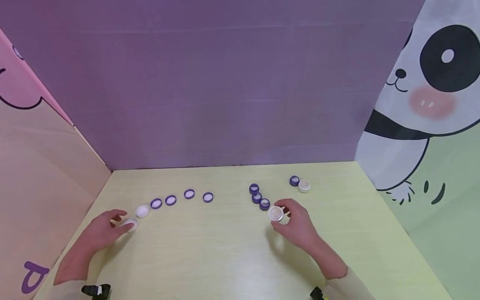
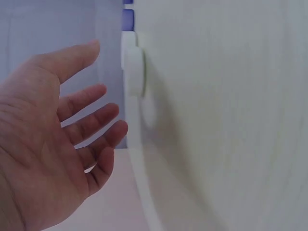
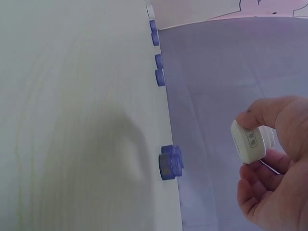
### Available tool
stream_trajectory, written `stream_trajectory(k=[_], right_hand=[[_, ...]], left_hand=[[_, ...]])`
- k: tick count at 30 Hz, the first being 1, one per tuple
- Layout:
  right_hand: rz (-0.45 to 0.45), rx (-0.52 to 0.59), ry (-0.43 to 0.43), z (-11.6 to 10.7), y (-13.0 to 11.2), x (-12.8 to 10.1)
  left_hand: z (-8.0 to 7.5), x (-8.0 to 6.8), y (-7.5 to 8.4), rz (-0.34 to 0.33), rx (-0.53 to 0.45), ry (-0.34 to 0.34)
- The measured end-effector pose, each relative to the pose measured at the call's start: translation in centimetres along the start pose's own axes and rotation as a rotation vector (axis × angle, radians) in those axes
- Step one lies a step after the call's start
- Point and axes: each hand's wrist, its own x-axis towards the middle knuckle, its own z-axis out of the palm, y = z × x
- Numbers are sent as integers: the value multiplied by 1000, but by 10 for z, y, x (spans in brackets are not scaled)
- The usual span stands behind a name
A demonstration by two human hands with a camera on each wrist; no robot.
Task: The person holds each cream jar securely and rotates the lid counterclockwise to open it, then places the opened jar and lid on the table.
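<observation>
Between thumb and fingers my right hand [image 1: 296, 225] pinches a small white cream jar [image 1: 276, 213], raised off the table. Its mouth shows in the head view, and the right wrist view shows dark print on its side [image 3: 250, 138]. Relaxed and holding nothing, my left hand [image 2: 62, 125] hovers at the table's left side. Its thumb overlaps a round white lid [image 1: 131, 225] in the head view, though the left wrist view shows a gap between them. Just behind lies another white lid [image 1: 142, 211]. Three small purple jars [image 1: 256, 197] stand in a row beside the held jar.
Several purple ring-edged lids [image 1: 170, 200] with pale insides lie in a loose line right of the white lids. Toward the back right, a purple jar [image 1: 294, 181] stands next to a white jar [image 1: 304, 186]. Printed cloth walls [image 1: 232, 91] border the pale table [image 1: 210, 258].
</observation>
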Motion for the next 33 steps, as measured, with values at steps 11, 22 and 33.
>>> stream_trajectory(k=[11,22,33], right_hand=[[78,-23,45,-15,26,19],[115,-94,42,-32,54,39],[172,-124,74,-34,74,56]], left_hand=[[-6,-6,41,92,-74,51],[4,-2,88,198,-111,15],[18,10,123,247,-121,-46]])
